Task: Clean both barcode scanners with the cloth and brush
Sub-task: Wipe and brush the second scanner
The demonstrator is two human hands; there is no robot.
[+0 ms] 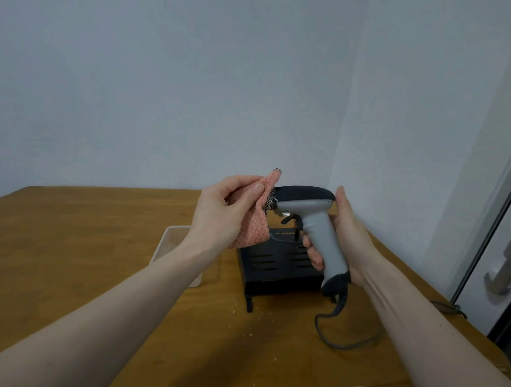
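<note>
My right hand grips the grey handle of a barcode scanner with a black top, held upright above the table, nose pointing left. My left hand pinches a pink knitted cloth and presses it against the scanner's front end. The scanner's grey cable hangs from the handle's base and loops on the table. A second scanner and a brush are not in sight.
A black slotted stand sits on the wooden table right under the scanner. A clear plastic tray lies to its left, partly behind my left forearm. Crumbs dot the table front. Wall close behind; a door frame stands at right.
</note>
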